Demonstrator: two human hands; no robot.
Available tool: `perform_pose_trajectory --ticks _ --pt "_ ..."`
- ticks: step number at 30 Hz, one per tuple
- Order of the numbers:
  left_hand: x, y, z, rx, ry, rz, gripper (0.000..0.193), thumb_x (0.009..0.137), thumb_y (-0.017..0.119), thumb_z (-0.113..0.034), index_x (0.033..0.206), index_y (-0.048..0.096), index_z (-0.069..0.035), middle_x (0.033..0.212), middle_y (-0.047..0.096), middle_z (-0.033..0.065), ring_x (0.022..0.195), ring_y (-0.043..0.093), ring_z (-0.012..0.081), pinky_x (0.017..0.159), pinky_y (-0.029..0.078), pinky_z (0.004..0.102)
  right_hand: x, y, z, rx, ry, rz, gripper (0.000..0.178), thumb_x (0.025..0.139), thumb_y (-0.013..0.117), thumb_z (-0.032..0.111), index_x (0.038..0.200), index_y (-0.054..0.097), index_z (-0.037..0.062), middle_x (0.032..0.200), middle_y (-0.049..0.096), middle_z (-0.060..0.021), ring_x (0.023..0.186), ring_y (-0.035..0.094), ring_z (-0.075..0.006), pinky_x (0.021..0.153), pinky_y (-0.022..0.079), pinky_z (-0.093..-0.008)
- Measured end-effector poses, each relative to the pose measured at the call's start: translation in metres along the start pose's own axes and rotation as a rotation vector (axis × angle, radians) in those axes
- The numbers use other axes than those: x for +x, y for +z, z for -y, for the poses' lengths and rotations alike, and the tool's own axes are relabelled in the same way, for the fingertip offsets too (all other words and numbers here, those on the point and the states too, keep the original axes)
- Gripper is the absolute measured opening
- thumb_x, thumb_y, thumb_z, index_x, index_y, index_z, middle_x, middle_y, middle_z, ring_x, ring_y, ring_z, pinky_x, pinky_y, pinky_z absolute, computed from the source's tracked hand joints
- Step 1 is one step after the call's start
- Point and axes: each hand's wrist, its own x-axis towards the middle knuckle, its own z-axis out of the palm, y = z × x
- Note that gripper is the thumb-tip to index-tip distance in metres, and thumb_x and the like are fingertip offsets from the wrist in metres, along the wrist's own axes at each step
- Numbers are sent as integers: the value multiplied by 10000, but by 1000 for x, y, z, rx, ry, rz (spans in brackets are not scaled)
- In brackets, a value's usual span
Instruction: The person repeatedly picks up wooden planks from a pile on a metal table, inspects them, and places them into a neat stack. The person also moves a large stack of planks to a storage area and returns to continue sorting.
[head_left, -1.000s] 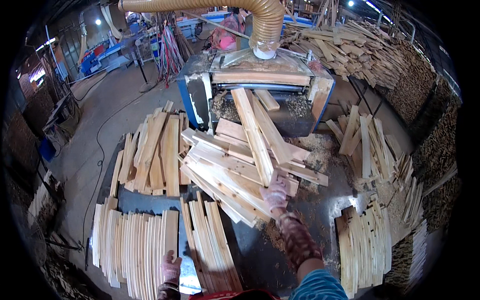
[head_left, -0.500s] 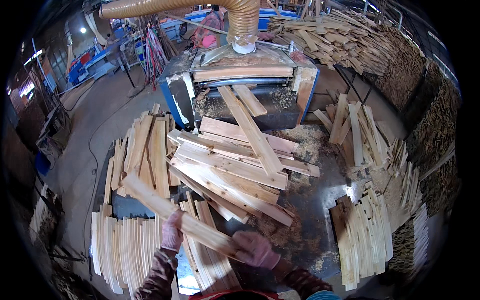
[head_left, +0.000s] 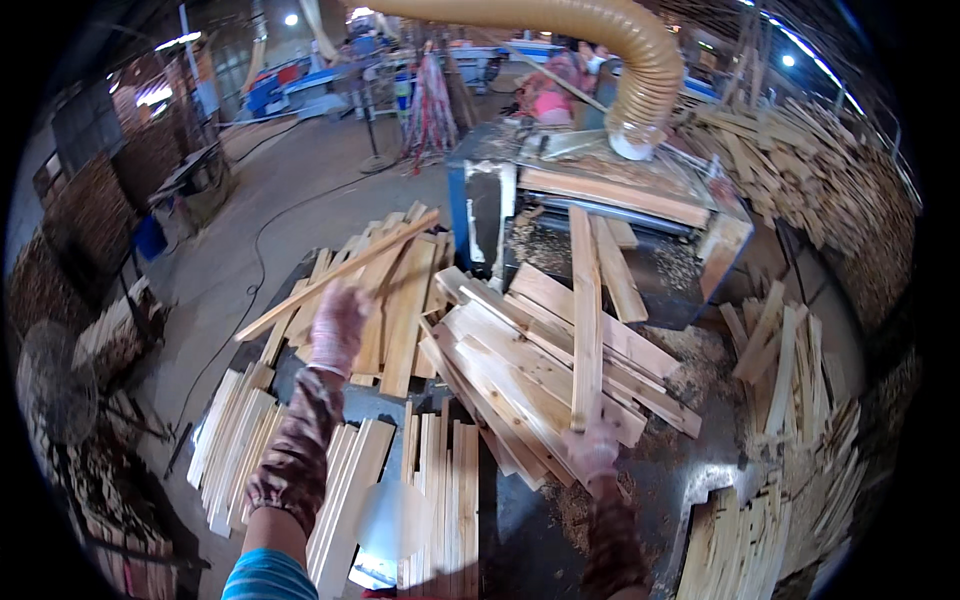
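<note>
My left hand [head_left: 340, 325], in a pinkish knit glove, reaches over the stack of boards on the left. Its fingers are smeared by motion, just below a narrow board [head_left: 385, 245] slanting across that stack; whether they grip it I cannot tell. At the near end of a long wooden board [head_left: 584, 320] is my gloved right hand [head_left: 593, 445], its fingers closed on that end. The board's far end rests on the bed of the planing machine [head_left: 610, 185], beside a shorter board [head_left: 618, 270]. Under the long board is a heap of loose planks [head_left: 500, 340].
Neat stacks of strips [head_left: 345, 490] lie near my left arm, others [head_left: 735, 545] at the near right. A ribbed yellow hose [head_left: 645, 90] rises from the machine. Shavings [head_left: 690, 365] cover part of the dark table. A cable [head_left: 262, 245] crosses the left floor.
My view has turned left. The narrow board that both hands held is now over the left stack. My left hand has stretched forward; my right has gone to the long board's near end.
</note>
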Motion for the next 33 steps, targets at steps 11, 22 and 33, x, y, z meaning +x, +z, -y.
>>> perform_pose_trajectory --ticks 11,22,33 --pt "-259 32 145 746 -662 518 665 940 686 -344 1472 462 -14 1075 693 77 946 639 141 860 530 316 -219 18 96 631 -164 253 727 788 778 178 1430 455 68 1138 622 -136 924 661 -276 807 547 -385" --pt "-88 -116 26 972 -174 52 630 822 769 -78 1389 493 -55 1119 686 125 864 669 173 696 564 310 17 -43 75 -114 -240 -332 731 904 614 509 1476 464 79 1565 360 -220 1345 425 -435 1100 357 -571" --pt "-113 -84 110 1485 79 126 834 797 832 -239 1504 428 -54 1460 529 202 1338 529 314 1115 435 383 55 -12 28 23 153 40 594 855 669 333 1366 549 56 1287 628 -238 1022 688 -335 766 565 -485"
